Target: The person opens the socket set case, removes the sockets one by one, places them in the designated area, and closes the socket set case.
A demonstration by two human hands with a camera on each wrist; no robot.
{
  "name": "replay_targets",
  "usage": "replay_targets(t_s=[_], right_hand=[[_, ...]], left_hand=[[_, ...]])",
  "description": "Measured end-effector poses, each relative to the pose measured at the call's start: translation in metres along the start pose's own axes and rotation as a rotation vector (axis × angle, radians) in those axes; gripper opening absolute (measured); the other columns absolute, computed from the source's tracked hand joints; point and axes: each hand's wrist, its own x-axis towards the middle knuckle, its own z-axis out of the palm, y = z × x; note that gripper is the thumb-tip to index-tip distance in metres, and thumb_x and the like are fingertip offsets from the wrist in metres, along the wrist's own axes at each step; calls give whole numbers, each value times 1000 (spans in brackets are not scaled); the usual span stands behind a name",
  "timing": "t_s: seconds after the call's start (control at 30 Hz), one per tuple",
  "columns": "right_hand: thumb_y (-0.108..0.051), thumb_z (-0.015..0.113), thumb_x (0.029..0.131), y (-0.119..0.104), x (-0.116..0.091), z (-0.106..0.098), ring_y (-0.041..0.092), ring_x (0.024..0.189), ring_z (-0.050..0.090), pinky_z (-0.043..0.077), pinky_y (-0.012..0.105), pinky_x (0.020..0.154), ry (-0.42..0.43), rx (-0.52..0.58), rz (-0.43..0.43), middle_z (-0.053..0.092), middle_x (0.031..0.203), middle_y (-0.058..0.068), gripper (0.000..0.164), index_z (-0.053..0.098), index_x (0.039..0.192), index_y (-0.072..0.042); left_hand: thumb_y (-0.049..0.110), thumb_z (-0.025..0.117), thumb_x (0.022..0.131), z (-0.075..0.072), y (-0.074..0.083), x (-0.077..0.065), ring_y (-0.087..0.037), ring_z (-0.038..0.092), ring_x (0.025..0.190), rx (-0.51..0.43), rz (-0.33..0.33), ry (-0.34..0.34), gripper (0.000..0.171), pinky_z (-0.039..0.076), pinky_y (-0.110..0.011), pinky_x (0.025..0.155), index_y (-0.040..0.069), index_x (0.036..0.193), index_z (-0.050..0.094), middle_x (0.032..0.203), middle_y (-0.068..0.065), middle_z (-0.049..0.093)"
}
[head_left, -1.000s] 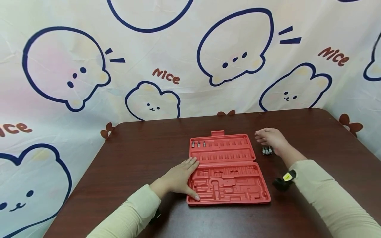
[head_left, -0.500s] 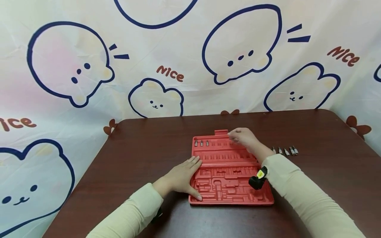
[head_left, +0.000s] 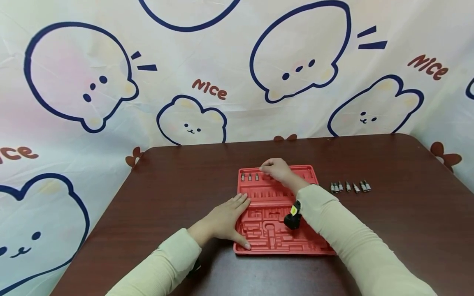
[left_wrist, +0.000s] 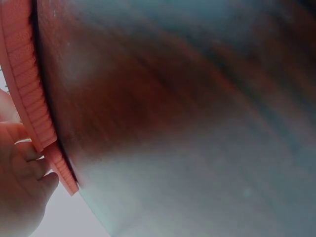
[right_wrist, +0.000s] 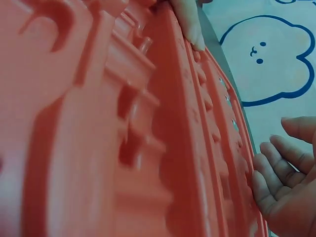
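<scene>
Pale backdrop (head_left: 244,119) with blue-outlined bear drawings and "Nice" lettering behind a dark, wood-look surface (head_left: 185,172). On it, an opened red case (head_left: 266,203); three small metal bits (head_left: 249,177) at the left end of its far row, seven loose bits (head_left: 348,187) to the case's right. Hands well apart. Left hand (head_left: 224,218) lies spread on the case's left edge; right hand (head_left: 277,169) bent over the far row, contents hidden, cannot tell. Step, judged: filling that row. Next move probably calls for aligning fingertips with the slot beside the third bit.
</scene>
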Motion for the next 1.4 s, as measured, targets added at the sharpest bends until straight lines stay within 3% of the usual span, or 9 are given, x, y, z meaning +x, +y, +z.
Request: replay_targets(t_s=[0.2,0.43,0.5,0.6,0.67,0.73,0.83,0.93,1.4], right_hand=[[-15,50,88,-2,7,11,23,86,50,42,31,68,-8,-136,-14,56,101,12,23,60,102,-1],[-8,46,87,2,19,19,26,119,33,31,39,93,0,-418,-43,51,118,14,25,62,105,-1],[-12,47,87,28,44,23,24,118,35,33,36,92,12,-456,-98,56,112,10,25,64,103,-5],[-20,49,87,57,74,27,21,111,43,40,34,84,-6,-424,-129,58,109,7,25,66,101,-9],[-18,51,86,63,82,28,23,105,47,43,35,79,-3,-374,-65,58,106,8,23,66,99,-7],[-13,50,86,42,61,27,22,99,49,43,35,78,-4,-288,22,57,105,10,21,64,98,-4],[-5,47,87,11,28,27,24,89,50,42,35,74,35,-212,60,56,99,13,17,61,94,1],[-6,48,87,-1,13,28,23,80,50,42,31,67,63,-164,38,55,91,13,13,58,88,2],[-9,49,88,-5,13,29,24,86,50,43,33,70,156,-53,99,56,95,12,15,62,88,0]], left_hand=[[73,57,52,-1,0,-3,-20,6,129,-8,-4,5,116,18,-34,101,7,138,16,143,-9,10],[73,58,51,-1,0,-2,-20,6,129,-17,-3,-2,117,19,-35,100,7,138,17,143,-9,11],[73,58,51,-1,0,-1,-20,6,129,-18,-3,-1,117,19,-35,100,7,138,17,143,-9,12],[73,59,51,0,-1,0,-20,6,129,-20,-3,0,117,19,-35,100,7,138,17,143,-9,12],[73,58,51,1,-1,0,-20,6,129,-21,-1,-1,117,19,-35,100,7,138,17,143,-8,11],[74,57,51,2,-1,0,-20,5,129,-26,1,-3,117,19,-35,100,7,138,17,143,-8,11],[75,56,51,4,0,0,-20,5,129,-31,5,-7,117,19,-35,100,7,138,17,143,-9,11],[75,57,51,4,0,0,-20,6,129,-25,1,-8,117,19,-35,100,7,138,18,143,-9,12],[73,58,51,-2,2,1,-21,9,129,-9,-14,-16,116,20,-36,100,7,138,19,142,-9,14]])
